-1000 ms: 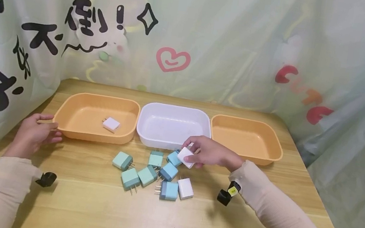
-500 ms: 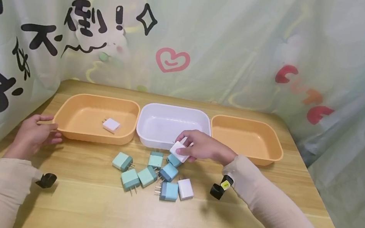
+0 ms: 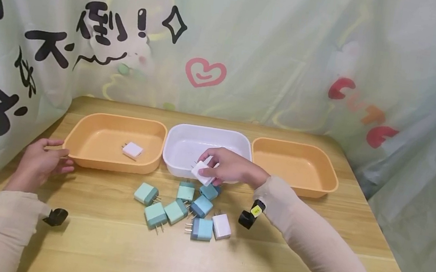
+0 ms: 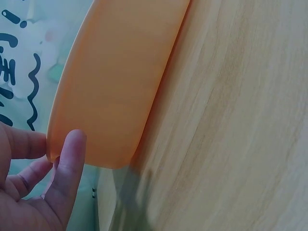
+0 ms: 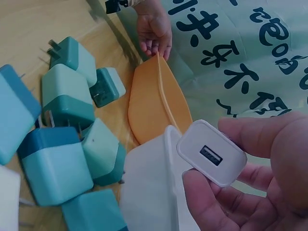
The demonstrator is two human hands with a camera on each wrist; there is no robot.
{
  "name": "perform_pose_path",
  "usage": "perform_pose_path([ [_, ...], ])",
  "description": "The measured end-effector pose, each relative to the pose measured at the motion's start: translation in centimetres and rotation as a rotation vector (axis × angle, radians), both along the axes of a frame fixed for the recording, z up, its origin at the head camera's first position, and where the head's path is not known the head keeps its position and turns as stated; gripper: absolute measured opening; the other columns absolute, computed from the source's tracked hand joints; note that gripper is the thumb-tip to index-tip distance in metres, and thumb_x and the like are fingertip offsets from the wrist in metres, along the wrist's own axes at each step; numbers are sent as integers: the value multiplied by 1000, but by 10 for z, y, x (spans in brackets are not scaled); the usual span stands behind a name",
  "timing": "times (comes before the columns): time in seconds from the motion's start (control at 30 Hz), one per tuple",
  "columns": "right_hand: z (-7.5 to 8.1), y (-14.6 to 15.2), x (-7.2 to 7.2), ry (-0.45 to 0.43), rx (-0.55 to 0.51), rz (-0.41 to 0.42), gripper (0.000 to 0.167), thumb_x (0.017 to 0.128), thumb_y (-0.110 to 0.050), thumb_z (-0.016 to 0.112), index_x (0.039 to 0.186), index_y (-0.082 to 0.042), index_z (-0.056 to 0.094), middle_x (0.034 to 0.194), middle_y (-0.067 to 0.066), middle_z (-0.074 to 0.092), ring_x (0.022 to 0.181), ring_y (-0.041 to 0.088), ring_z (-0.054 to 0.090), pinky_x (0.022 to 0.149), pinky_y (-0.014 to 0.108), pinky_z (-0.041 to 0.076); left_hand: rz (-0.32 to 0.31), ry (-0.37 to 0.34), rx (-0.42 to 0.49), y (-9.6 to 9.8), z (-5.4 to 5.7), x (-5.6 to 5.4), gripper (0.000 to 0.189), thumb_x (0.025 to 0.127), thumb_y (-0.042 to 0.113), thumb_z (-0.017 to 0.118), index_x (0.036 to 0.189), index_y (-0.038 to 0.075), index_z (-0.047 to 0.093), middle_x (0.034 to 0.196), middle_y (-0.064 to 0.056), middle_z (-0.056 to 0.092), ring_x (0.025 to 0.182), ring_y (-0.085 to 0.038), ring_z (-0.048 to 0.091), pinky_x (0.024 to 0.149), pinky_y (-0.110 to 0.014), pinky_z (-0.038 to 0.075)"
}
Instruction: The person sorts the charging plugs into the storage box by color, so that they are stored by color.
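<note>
My right hand (image 3: pixel 230 165) pinches a white USB charger (image 3: pixel 202 172) between thumb and fingers, over the front rim of the white tray (image 3: pixel 173 167). The right wrist view shows the USB port on this charger (image 5: pixel 211 153). My left hand (image 3: pixel 42 160) touches the left end of the left orange tray (image 3: pixel 113 165), its fingers fairly straight at the rim. Another white charger (image 3: pixel 132 150) lies inside that tray. In front of the trays lie several green chargers (image 3: pixel 155 214), several blue chargers (image 3: pixel 201 229) and one white charger (image 3: pixel 221 226), prongs showing on most.
A second orange tray (image 3: pixel 292 189) stands to the right of the white one, all three in a row. They sit on a wooden table (image 3: pixel 121 257). A printed cloth (image 3: pixel 274 60) hangs behind and along both sides.
My right hand has moved left and away from me with the white charger, from above the blue chargers to the white tray's front rim. My left hand has stayed at the orange tray.
</note>
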State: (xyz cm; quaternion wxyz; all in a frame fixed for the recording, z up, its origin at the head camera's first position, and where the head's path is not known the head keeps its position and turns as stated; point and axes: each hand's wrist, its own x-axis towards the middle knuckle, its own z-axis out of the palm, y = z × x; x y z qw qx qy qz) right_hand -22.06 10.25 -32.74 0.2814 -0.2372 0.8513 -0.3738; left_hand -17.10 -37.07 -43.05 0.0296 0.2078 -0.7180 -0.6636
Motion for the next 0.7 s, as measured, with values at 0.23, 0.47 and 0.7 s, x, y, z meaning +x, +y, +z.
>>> perform_pose_path([
  [0.23, 1, -16, -5, -39, -38, 3, 30, 91, -16, 71, 117, -9, 58, 96, 15, 61, 73, 24, 66, 68, 35, 59, -4, -6, -14, 4, 5, 2, 25, 96, 7, 58, 114, 15, 44, 111, -15, 46, 73, -18, 66, 75, -38, 58],
  [0.47, -2, -33, -8, -70, -63, 4, 30, 90, -16, 71, 117, -10, 58, 97, 15, 60, 73, 23, 66, 67, 32, 59, 8, -40, -53, 27, 31, 15, 24, 97, 4, 54, 117, 9, 42, 118, -20, 43, 70, -16, 64, 72, -36, 59],
  [0.7, -3, -50, -12, -79, -76, -5, 30, 91, -15, 70, 117, -10, 58, 100, 16, 59, 76, 23, 65, 69, 31, 59, -14, -28, -30, 31, 35, 18, 19, 97, 4, 52, 109, 16, 43, 122, -23, 39, 69, -15, 63, 71, -35, 59],
])
